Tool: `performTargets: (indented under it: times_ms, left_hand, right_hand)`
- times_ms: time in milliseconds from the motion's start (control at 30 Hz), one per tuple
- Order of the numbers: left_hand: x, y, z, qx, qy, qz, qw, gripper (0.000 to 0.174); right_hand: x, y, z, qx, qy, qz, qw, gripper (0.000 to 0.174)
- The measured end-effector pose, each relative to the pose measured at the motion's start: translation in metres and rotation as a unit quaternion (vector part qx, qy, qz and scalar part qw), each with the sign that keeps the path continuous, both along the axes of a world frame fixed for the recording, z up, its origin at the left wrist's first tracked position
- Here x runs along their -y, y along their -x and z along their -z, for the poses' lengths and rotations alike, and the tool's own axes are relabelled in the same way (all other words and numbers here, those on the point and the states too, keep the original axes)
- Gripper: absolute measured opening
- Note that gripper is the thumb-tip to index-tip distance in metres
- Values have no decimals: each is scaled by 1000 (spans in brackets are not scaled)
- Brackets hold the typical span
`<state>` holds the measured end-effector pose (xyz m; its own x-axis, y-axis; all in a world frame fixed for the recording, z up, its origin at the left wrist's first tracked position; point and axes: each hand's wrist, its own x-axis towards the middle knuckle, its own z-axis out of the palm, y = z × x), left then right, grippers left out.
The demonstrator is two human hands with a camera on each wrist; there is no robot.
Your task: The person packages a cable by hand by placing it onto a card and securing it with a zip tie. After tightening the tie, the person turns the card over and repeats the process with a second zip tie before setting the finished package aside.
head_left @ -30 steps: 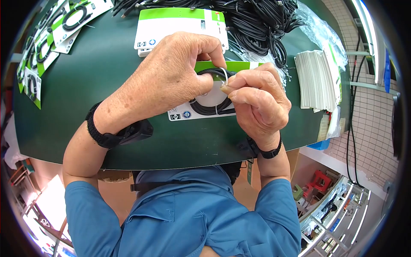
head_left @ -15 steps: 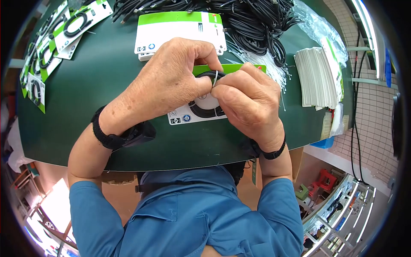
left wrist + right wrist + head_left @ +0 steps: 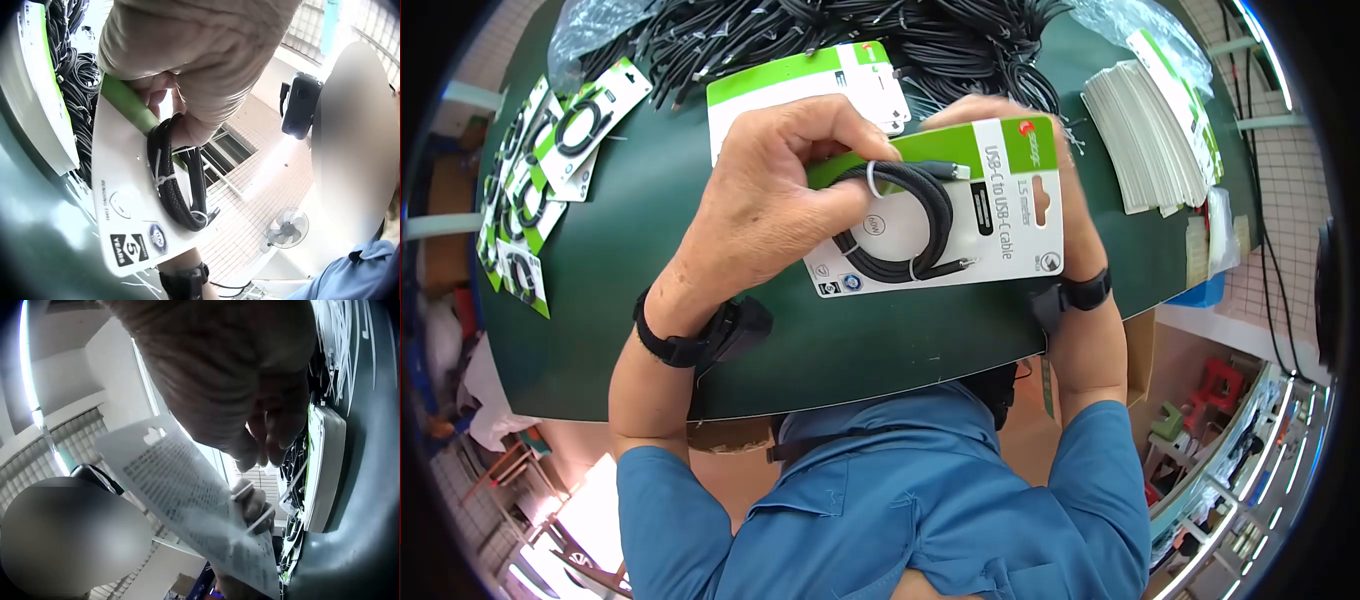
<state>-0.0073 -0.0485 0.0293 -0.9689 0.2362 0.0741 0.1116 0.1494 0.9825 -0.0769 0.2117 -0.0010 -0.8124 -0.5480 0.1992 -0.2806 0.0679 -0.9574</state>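
A printed cable card (image 3: 1025, 262), white with a green band, is held up over the table and tilted toward the head camera. On its front lies a coiled black braided USB-C cable (image 3: 943, 215), bound by white cable ties (image 3: 872, 180). My left hand (image 3: 765, 190) grips the card's left part, its thumb on the coil and its fingers partly hidden behind. Behind the card is my right hand (image 3: 231, 381), mostly hidden in the head view. The right wrist view shows its fingers loosely bent near the card's printed back, where white tie tails (image 3: 259, 520) stick out.
Behind the hands lies a stack of cards (image 3: 750, 92), with a heap of black cables (image 3: 820, 40) beyond. Several cards with cables (image 3: 580, 130) spread along the left side. A tall card stack (image 3: 1135, 140) stands at the right, near clear plastic wrapping (image 3: 1140, 25).
My right hand has left the tie at the front of the coil and moved behind the card. The card has been lifted and tilted up, still in my left hand.
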Motion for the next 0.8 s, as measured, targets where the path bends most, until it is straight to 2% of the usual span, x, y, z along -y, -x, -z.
performTargets:
  times_ms: [67,100,133,167,200,267,433,533,567,700,733,767,800]
  left_hand:
    - [1,0,0,-14,-14,-11,1000,21]
    - [0,1,3,-28,-35,-28,999,21]
    - [-3,2,5,-41,-58,-43,997,21]
    - [-5,2,7,-38,-67,-28,997,21]
    - [-5,2,7,-31,-69,-34,997,21]
    - [-4,2,6,-19,-68,-53,996,20]
    - [-5,0,8,-24,-47,-42,998,18]
    - [-6,0,9,-13,-33,-33,999,19]
    - [-6,0,10,-10,-33,-33,999,19]
    - [-8,-2,10,-16,-29,-27,999,22]
    - [-10,-4,9,-22,-21,-22,999,24]
    - [-12,-6,8,-30,-12,-19,999,25]
    - [-14,-7,7,-40,-1,-17,999,27]
  right_hand:
    - [-4,-13,20,214,115,-104,965,46]
    - [-3,-14,28,213,112,-89,966,46]
    - [1,-11,37,55,86,-104,989,53]
    - [3,-8,41,-102,51,-120,986,60]
    - [3,-9,42,-100,42,-108,988,60]
    - [5,-10,43,-51,73,-156,984,54]
    - [7,-17,38,65,68,-159,983,54]
    - [10,-17,42,246,201,-134,939,55]
    - [10,-16,46,249,202,-133,938,55]
    - [11,-10,53,195,203,-125,951,48]
    - [13,-3,41,50,130,-123,983,41]
    - [16,4,28,-99,55,-118,987,34]
    - [19,10,21,-248,-20,-109,963,29]
